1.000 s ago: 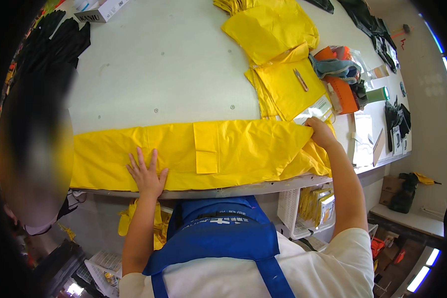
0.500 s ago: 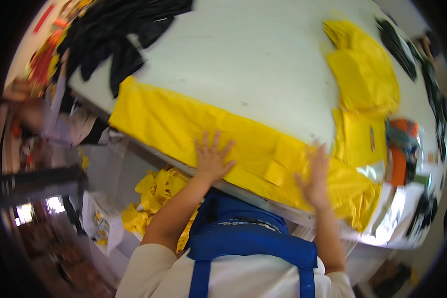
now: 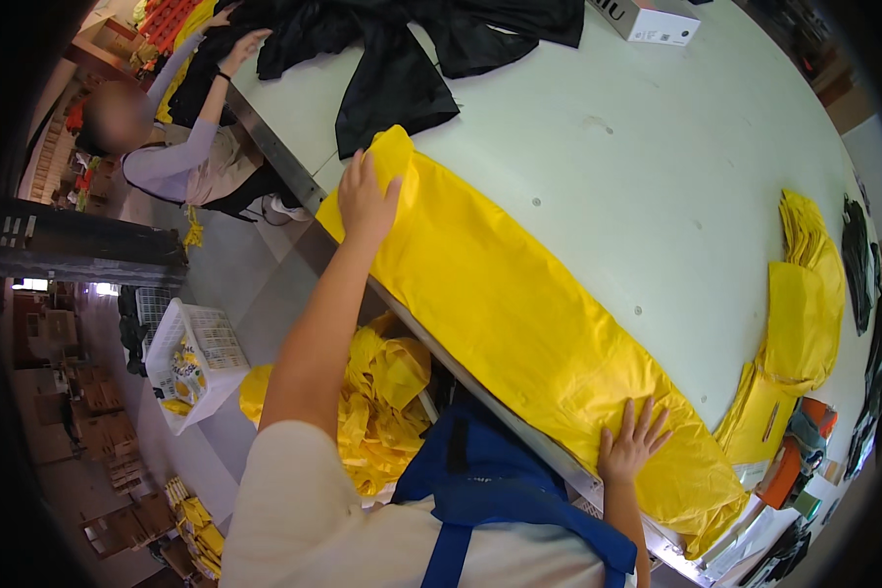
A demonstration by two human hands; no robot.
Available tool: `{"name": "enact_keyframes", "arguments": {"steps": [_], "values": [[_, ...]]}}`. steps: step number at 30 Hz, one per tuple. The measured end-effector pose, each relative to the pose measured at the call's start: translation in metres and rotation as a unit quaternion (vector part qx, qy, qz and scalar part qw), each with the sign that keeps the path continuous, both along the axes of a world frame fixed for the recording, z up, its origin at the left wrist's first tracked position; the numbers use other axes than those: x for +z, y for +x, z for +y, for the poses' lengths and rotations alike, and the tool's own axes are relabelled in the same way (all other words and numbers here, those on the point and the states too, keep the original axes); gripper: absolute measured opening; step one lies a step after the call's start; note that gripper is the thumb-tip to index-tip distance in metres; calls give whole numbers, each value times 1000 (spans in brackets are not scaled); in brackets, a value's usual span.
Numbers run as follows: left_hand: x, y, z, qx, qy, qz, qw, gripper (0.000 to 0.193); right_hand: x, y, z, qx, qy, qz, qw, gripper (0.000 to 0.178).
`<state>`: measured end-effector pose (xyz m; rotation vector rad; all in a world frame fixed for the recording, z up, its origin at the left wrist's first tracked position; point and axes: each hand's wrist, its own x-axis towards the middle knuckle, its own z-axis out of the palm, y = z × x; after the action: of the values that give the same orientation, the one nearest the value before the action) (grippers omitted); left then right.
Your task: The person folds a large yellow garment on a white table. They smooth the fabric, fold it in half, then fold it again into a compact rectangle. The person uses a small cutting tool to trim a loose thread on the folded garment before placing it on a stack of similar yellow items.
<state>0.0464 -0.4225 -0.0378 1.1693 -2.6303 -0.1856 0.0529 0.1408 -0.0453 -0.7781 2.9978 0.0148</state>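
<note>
A long folded piece of yellow coated fabric (image 3: 519, 304) lies along the near edge of the pale table, slanting from upper left down to lower right. At its far left end rests my left hand (image 3: 367, 201), fingers stretched forward and thumb apart, by a raised fold. My right hand (image 3: 631, 446) presses flat near the other end with its fingers spread. The fabric's lower right end is crumpled and hangs close to the table edge. Neither hand wraps round anything that I can see.
Black garments (image 3: 402, 88) and a white box (image 3: 657, 20) lie at the table's far side. Stacked yellow pieces (image 3: 804, 314) lie on the right. Below the table are crumpled yellow fabric (image 3: 387, 392) and a white basket (image 3: 206, 358). Another person (image 3: 181, 167) works at the far left.
My left hand has moved far left to the fabric's end. My right hand, raised and blurred before, now lies on the fabric. The small folded flap in the middle no longer shows; the view has turned.
</note>
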Motion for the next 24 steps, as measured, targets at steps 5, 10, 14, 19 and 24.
{"name": "enact_keyframes", "arguments": {"steps": [5,10,14,19,24], "values": [[35,-87,-66,90,144,-54,984,36,-8,-2,2,20,18,8,1000,56],[-10,-73,-125,22,204,-94,974,27,-8,-3,3,30,27,6,999,56],[-15,-52,-85,5,-32,25,999,42,-8,3,1,23,36,0,999,56],[-19,90,5,81,94,239,963,65,-5,-4,-4,11,21,-32,999,58],[-40,118,34,223,528,383,724,39,1,-3,-2,-18,37,-51,998,61]]}}
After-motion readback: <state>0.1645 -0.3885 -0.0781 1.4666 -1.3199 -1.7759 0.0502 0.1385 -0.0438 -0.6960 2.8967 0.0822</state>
